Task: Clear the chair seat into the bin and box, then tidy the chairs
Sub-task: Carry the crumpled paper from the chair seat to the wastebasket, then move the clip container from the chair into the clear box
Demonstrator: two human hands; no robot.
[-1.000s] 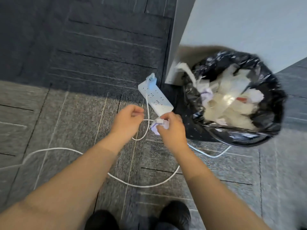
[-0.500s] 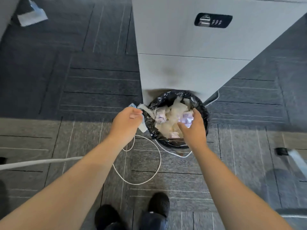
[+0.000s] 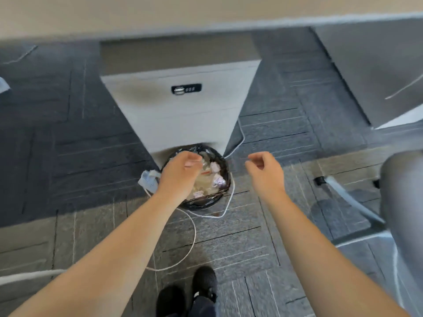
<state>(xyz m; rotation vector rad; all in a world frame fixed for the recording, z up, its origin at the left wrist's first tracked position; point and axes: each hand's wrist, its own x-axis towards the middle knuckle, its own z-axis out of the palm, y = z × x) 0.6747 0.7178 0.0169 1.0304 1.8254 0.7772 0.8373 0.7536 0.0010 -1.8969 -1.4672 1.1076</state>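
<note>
Gone from the right hand (image 3: 265, 172) is the crumpled paper it held over the bin (image 3: 225, 179); that hand now hangs right of the bin, fingers loosely curled and empty. Left hand (image 3: 180, 172) hovers above the bin, half-curled, empty. Crumpled papers (image 3: 217, 180) lie inside.

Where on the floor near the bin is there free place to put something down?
Bare carpet left of the cabinet, and between bin and chair. Crowded: cable loops before the bin, power strip at its left.
</note>
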